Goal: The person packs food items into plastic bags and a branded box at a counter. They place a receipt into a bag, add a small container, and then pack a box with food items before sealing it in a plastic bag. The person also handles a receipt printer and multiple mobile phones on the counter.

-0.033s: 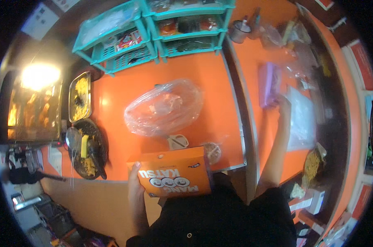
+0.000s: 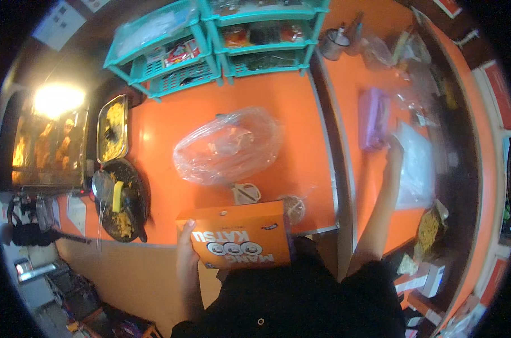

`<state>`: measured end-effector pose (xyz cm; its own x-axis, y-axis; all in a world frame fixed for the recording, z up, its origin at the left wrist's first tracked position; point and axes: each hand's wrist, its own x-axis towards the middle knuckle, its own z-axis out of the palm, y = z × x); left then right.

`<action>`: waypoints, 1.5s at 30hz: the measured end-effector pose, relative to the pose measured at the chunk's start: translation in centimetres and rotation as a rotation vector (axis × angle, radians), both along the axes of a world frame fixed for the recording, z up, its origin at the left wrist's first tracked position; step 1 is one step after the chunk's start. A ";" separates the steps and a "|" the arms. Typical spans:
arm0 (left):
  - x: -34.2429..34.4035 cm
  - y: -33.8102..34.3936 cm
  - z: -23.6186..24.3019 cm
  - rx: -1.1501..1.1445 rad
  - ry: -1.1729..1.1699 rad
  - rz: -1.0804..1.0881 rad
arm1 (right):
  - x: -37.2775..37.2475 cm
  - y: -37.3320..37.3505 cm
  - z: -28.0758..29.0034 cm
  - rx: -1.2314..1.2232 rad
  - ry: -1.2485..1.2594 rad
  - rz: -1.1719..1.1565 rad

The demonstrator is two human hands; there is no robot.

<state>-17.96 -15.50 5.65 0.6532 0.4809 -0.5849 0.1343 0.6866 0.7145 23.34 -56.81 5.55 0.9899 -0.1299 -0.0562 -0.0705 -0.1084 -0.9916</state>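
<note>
An orange printed cardboard box (image 2: 238, 236) is held in front of my body. My left hand (image 2: 187, 239) grips it at its left edge, with the thumb on the printed face. Off to the right, my right hand (image 2: 395, 151) reaches between a purple tub (image 2: 372, 118) and a stack of clear plastic bags (image 2: 416, 169). Motion blur smears its fingers, so what they hold, if anything, does not show. A knotted clear plastic bag (image 2: 230, 146) lies on the orange table beyond the box. Nearer the box sit a small white-rimmed piece (image 2: 246, 194) and a small clear bag of brown food (image 2: 292, 209).
Teal shelf racks (image 2: 261, 48) stand at the back. Along the left are a metal tray of yellow food (image 2: 113, 129), a dark pan with a strainer (image 2: 126, 211) and a lit glass cabinet (image 2: 47, 149). A dark gap (image 2: 337, 135) separates the right counter, where a metal cup (image 2: 333, 44) stands.
</note>
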 end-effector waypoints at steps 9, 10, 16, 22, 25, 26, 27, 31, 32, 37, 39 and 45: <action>-0.4 1.1 0.8 -0.079 -0.144 -0.081 | -1.6 -1.9 -6.8 -0.721 -0.056 -0.116; -0.4 1.4 1.0 -0.027 -0.128 -0.100 | -1.5 -1.8 -6.0 -0.925 0.003 -0.152; -0.8 2.7 2.0 0.065 -0.193 -0.216 | -9.4 7.8 4.9 -0.164 0.088 0.651; -0.9 3.8 2.6 0.080 -0.280 -0.412 | -18.1 22.1 14.6 -0.083 0.100 1.743; -1.1 4.2 3.2 0.115 -0.288 -0.485 | -20.7 25.1 16.7 -0.189 0.179 1.948; -1.2 4.3 3.5 0.119 -0.296 -0.495 | -21.2 25.6 16.7 -0.235 0.143 1.975; -1.4 4.4 3.7 0.110 -0.349 -0.530 | -21.7 25.9 16.4 -0.378 0.124 1.990; -3.2 4.7 2.9 0.090 -0.344 -0.444 | -23.4 25.2 11.5 -0.294 0.177 1.951; -4.3 4.8 2.2 0.107 -0.307 -0.383 | -23.9 25.0 9.3 -0.305 0.200 1.951; -5.3 6.6 -3.7 0.089 -0.495 -0.534 | -32.9 23.2 -4.3 0.126 0.468 1.604; -5.2 7.3 -4.7 0.076 -0.472 -0.614 | -35.3 21.4 -6.9 0.080 0.300 1.385; -4.7 3.4 -1.6 -0.231 -0.248 -0.600 | -43.9 13.1 2.6 1.043 0.334 0.550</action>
